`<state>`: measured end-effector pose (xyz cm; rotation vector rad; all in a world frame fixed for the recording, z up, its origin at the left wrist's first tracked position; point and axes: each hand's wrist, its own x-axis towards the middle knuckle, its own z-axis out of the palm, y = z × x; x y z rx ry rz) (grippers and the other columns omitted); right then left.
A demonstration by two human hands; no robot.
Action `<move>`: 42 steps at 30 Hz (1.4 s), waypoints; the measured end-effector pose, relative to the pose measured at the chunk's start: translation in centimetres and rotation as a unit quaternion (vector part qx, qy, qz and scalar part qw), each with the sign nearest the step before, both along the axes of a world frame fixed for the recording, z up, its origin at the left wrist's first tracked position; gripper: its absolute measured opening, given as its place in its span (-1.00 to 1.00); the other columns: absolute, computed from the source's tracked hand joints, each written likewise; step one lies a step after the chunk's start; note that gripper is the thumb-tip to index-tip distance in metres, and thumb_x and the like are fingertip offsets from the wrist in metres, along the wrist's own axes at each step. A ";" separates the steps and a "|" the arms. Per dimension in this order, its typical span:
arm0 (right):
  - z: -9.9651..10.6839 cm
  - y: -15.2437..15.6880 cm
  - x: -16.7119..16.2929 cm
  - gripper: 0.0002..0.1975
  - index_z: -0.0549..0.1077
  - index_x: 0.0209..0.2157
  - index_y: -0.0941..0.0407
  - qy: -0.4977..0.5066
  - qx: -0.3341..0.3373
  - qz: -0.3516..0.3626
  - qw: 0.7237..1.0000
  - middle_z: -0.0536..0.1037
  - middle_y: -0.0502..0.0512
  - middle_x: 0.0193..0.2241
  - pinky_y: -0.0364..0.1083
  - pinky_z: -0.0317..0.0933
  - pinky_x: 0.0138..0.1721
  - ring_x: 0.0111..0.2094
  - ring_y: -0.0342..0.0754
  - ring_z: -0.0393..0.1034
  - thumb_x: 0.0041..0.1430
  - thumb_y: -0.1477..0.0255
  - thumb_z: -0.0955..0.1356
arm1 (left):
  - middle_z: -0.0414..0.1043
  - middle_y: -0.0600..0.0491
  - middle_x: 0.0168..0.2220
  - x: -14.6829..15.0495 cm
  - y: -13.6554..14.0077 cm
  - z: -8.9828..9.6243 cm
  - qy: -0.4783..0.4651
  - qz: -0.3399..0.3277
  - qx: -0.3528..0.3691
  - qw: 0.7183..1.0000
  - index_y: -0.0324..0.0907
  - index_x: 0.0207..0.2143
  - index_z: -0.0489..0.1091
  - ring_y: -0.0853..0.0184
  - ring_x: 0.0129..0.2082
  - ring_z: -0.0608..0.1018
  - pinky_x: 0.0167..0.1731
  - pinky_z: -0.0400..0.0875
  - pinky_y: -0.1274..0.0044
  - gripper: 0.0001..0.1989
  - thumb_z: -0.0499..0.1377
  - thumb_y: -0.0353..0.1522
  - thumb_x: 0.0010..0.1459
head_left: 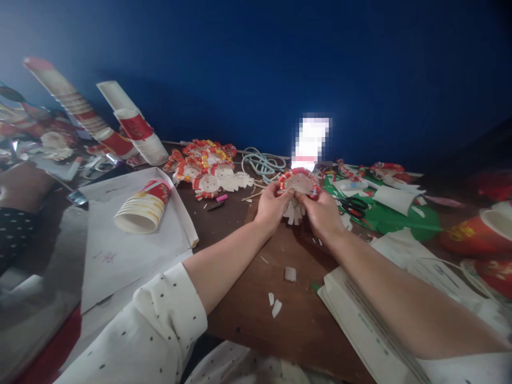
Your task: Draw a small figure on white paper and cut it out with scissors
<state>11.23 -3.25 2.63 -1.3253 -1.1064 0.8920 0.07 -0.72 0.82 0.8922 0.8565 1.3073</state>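
Observation:
Between my two hands is a paper-cup figure (299,182), with a round pale face ringed in red and orange and a white fringed part hanging below. My left hand (274,207) grips its left edge, thumb on the front. On the other side my right hand (322,212) pinches it the same way, the two thumbs close together at the bottom of the face. Behind the figure stands a bright, blurred-out screen (310,141). Black-handled scissors (354,207) lie right of my right hand. Similar finished-looking figures (208,165) are heaped at the back left.
Nested paper cups (142,208) lie on a white box lid (108,256). Tall cup stacks (140,133) lean by the blue wall. A pink-capped marker (220,200), a coiled cable (262,162), green sheet (416,216) and paper scraps (276,306) are around. Another person's hand (24,186) is at left.

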 end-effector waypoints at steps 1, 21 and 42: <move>-0.3 0.1 0.1 -0.59 0.55 -0.17 0.15 0.012 0.004 0.002 1.000 0.64 0.12 -0.25 0.02 0.36 -0.14 -0.23 0.06 0.51 -0.06 0.25 0.49 | 0.50 0.07 -0.41 0.0 0.1 -0.1 0.005 0.004 0.003 1.000 -0.20 -0.23 0.43 0.38 -0.41 0.51 -0.24 0.38 0.51 -0.74 0.31 -0.37 -0.03; -1.3 0.8 0.5 -0.63 0.51 -0.22 0.11 0.018 0.021 -0.012 1.000 0.63 0.06 -0.32 0.01 0.37 -0.20 -0.30 0.03 0.51 -0.06 0.23 0.49 | 0.52 0.04 -0.39 0.1 0.3 -0.6 0.037 0.026 0.006 0.999 -0.23 -0.21 0.44 0.38 -0.42 0.51 -0.26 0.42 0.50 -0.73 0.29 -0.37 -0.01; -1.8 1.2 0.5 -0.56 0.47 -0.16 0.05 0.096 -0.005 0.025 0.995 0.63 0.10 -0.26 0.07 0.42 -0.20 -0.19 0.12 0.54 0.05 0.03 0.39 | 0.51 0.03 -0.39 -0.2 0.9 -1.0 0.034 0.051 -0.034 0.998 -0.21 -0.22 0.43 0.36 -0.44 0.53 -0.25 0.45 0.44 -0.70 0.34 -0.34 -0.03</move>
